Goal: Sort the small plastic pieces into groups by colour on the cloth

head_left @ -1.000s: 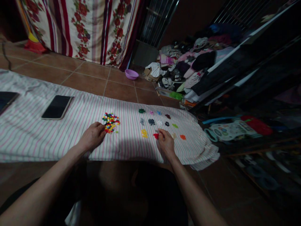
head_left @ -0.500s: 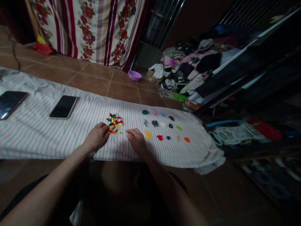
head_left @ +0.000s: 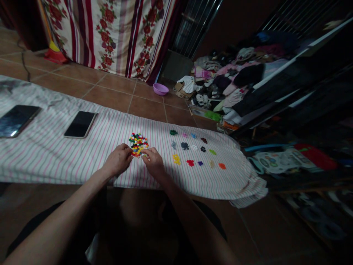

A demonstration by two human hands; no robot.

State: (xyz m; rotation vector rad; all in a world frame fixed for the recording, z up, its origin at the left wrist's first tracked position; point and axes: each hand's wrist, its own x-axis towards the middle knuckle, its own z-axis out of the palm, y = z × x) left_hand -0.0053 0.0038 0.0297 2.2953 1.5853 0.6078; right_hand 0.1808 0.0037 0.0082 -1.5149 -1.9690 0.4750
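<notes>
A mixed pile of small coloured pieces lies on the striped cloth. My left hand rests at the pile's lower left edge, fingers pressed together; anything between them is too small to name. At the lower right edge is my right hand, its fingertips pinched close to the pieces, with what they hold not clear. Farther right, small single-colour groups sit apart, among them dark green, grey, yellow, red and orange.
A phone and a larger dark device lie on the cloth at the left. Beyond the cloth, a purple basin stands on the tiled floor near heaped clothes. Shelving holds things at the right.
My right hand has moved left to the pile's edge. My left hand stays beside the pile. The whole view has shifted slightly.
</notes>
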